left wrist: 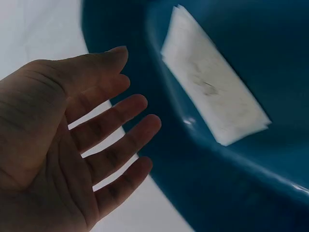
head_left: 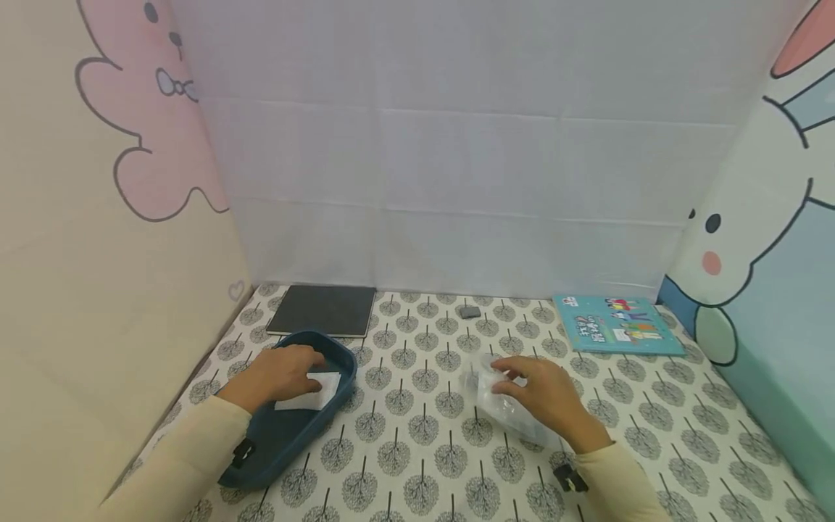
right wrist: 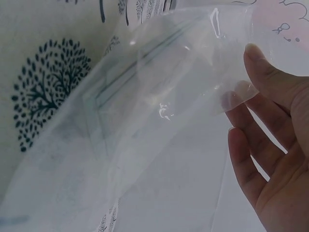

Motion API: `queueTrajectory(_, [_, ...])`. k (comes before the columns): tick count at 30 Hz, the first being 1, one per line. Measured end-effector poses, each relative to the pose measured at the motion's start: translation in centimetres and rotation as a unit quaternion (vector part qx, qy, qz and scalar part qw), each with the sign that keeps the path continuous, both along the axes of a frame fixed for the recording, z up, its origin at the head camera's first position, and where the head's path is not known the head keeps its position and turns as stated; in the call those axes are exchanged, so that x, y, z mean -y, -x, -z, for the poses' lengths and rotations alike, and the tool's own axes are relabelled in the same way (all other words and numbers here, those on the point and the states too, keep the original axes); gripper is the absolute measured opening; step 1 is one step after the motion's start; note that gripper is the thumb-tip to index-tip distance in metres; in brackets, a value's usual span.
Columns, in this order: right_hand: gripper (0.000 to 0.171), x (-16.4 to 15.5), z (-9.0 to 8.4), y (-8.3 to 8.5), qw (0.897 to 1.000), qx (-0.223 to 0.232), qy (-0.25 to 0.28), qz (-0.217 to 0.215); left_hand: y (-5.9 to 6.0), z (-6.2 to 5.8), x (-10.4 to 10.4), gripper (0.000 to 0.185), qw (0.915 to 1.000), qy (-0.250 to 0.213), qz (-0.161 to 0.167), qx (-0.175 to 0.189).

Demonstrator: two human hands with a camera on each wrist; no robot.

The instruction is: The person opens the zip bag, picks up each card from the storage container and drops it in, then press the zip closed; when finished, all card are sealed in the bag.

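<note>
My left hand (head_left: pixel 283 373) hovers over a dark blue basin (head_left: pixel 343 351), its fingers loosely bent and nothing between them. Inside the basin lies a flat white rectangular packet (left wrist: pixel 207 77), apart from the left fingertips in the left wrist view. On the right, my right hand (head_left: pixel 538 391) is at a crumpled clear plastic bag (right wrist: pixel 140 101). Two of its fingertips show through the film near the bag's edge, while the thumb stands apart from them with a visible gap. Part of the bag is hidden under the hand in the head view.
A black flat tablet-like panel (head_left: pixel 322 310) lies behind the basin. A small grey block (head_left: pixel 469 312) sits at the back centre, and a turquoise illustrated book (head_left: pixel 616 325) at the back right. Cloth walls (head_left: pixel 457 159) enclose the tree-patterned tabletop (head_left: pixel 417 464).
</note>
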State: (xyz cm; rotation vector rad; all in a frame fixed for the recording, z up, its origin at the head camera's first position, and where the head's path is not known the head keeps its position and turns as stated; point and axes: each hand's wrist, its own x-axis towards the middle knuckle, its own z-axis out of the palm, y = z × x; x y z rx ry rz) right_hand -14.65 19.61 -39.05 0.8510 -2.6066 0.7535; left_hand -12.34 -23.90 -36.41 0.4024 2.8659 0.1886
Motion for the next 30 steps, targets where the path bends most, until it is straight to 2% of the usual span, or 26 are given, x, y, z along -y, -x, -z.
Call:
queueTrajectory(3, [0.038, 0.0, 0.1, -0.1, 1.0, 0.001, -0.002, 0.0, 0.3, 0.7, 0.9, 0.045, 0.9991, -0.009, -0.018, 0.036])
queueTrajectory(6, [0.038, 0.0, 0.2, -0.1, 1.0, 0.002, -0.003, 0.0, 0.6, 1.3, 1.6, 0.053, 0.9987, -0.005, -0.021, 0.047])
queueTrajectory(18, [0.038, 0.0, 0.5, -0.2, 0.999, 0.038, -0.014, 0.022, 0.7, 3.3, 2.3, 0.075, 0.9992, 0.016, -0.03, 0.023])
queueTrajectory(24, [0.039, -0.1, 0.7, -0.4, 0.998, 0.047, -0.017, 0.024, 1.3, 3.9, 2.7, 0.081, 0.9988, -0.002, -0.04, 0.026])
queueTrajectory(30, [0.038, -0.2, 0.8, -0.4, 0.999, 0.039, -0.01, 0.021, 1.7, 4.1, 2.6, 0.075, 0.9984, -0.012, -0.051, 0.021])
